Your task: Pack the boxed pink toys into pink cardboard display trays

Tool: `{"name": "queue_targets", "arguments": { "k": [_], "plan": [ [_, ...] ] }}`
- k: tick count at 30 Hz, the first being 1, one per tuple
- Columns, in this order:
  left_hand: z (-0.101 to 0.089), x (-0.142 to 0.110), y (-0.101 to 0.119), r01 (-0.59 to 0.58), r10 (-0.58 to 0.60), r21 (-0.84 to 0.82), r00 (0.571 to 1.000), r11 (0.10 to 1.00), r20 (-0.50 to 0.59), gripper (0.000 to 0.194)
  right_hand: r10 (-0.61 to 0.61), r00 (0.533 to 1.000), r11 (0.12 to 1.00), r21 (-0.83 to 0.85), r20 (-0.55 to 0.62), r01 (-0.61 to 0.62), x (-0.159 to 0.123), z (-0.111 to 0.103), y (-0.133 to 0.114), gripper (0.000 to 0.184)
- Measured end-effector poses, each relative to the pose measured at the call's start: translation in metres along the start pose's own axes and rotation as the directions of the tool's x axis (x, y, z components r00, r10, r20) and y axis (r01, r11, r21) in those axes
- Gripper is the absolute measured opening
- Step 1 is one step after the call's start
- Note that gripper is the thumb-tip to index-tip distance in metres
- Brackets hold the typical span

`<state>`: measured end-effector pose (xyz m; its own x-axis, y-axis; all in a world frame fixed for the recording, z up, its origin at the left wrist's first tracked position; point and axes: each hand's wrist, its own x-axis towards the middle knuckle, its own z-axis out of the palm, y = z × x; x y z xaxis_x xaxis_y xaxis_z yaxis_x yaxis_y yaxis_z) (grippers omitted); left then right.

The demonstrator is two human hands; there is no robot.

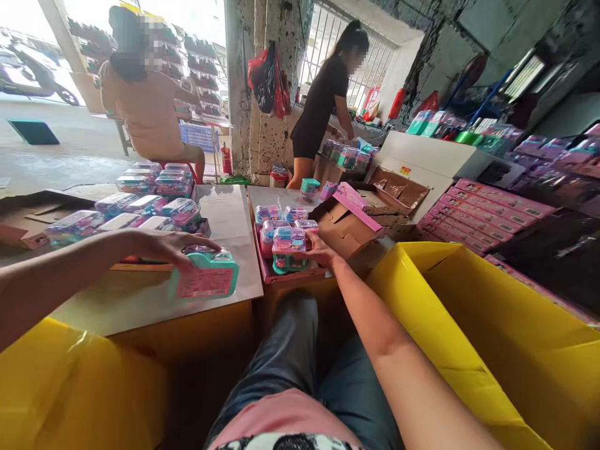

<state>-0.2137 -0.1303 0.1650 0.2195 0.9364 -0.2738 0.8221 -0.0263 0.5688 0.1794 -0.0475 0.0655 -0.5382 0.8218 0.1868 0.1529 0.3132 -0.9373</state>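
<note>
My left hand (166, 247) is closed over a teal toy box (206, 275) with a pink label, holding it just above the pale board (140, 300) in front of me. My right hand (319, 250) grips another clear-lidded toy box (288, 249) at the front of a pink tray (290, 275) that holds several more such boxes. More of these boxes (140, 206) are stacked at the back left of the board.
Big yellow bins stand at my right (492, 337) and lower left (70, 387). Open cardboard cartons (356, 219) and pink flat packs (482, 212) lie to the right. One person sits at the back left (145, 106), another stands at a bench (323, 100).
</note>
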Motion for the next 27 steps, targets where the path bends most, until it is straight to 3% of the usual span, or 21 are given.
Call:
{"name": "queue_targets", "arguments": {
  "k": [2,3,6,9,13,15,17,20,23,27],
  "plan": [
    [0.001,0.018,-0.014,-0.045,0.041,0.024,0.990,0.999,0.138,0.077,0.010,1.000,0.999,0.033,0.022,-0.011,0.002,-0.001,0.004,0.071],
    [0.004,0.027,-0.021,-0.061,0.051,0.059,0.986,0.996,0.157,0.078,0.017,0.999,0.999,0.045,0.031,-0.018,0.003,-0.001,0.007,0.073],
    [0.014,0.047,-0.042,-0.073,0.060,0.198,0.995,0.977,0.074,0.079,0.032,0.999,0.996,0.078,0.044,-0.035,0.001,-0.001,0.017,0.077],
    [0.019,0.053,-0.051,-0.072,0.065,0.286,0.997,0.955,0.034,0.088,0.020,1.000,0.999,0.044,-0.012,-0.019,-0.006,-0.003,0.031,0.067],
    [0.034,0.059,-0.025,-0.152,0.191,0.326,0.977,0.933,-0.092,0.080,0.072,0.986,0.991,-0.101,-0.149,-0.088,-0.019,-0.004,0.047,0.061],
    [0.053,0.068,0.000,-0.127,0.161,0.261,0.980,0.957,-0.114,0.061,0.121,0.980,0.981,-0.128,-0.161,-0.143,-0.023,-0.003,0.052,0.065],
    [0.080,0.082,0.023,0.003,-0.001,0.119,1.000,0.993,-0.023,0.041,0.137,0.978,0.978,-0.137,-0.158,-0.159,-0.025,-0.001,0.055,0.065],
    [0.122,0.104,0.043,0.197,-0.181,-0.171,0.978,0.966,0.103,0.027,0.136,0.981,0.977,-0.147,-0.142,-0.156,-0.025,-0.002,0.059,0.064],
    [0.153,0.121,0.044,0.229,-0.218,-0.408,0.973,0.884,0.074,0.019,0.129,0.986,0.976,-0.164,-0.102,-0.144,-0.023,-0.004,0.061,0.062],
    [0.170,0.131,0.031,0.178,-0.179,-0.549,0.982,0.816,0.051,0.017,0.064,0.997,0.959,-0.273,-0.041,-0.073,-0.015,0.006,0.054,0.055]
  ]
}}
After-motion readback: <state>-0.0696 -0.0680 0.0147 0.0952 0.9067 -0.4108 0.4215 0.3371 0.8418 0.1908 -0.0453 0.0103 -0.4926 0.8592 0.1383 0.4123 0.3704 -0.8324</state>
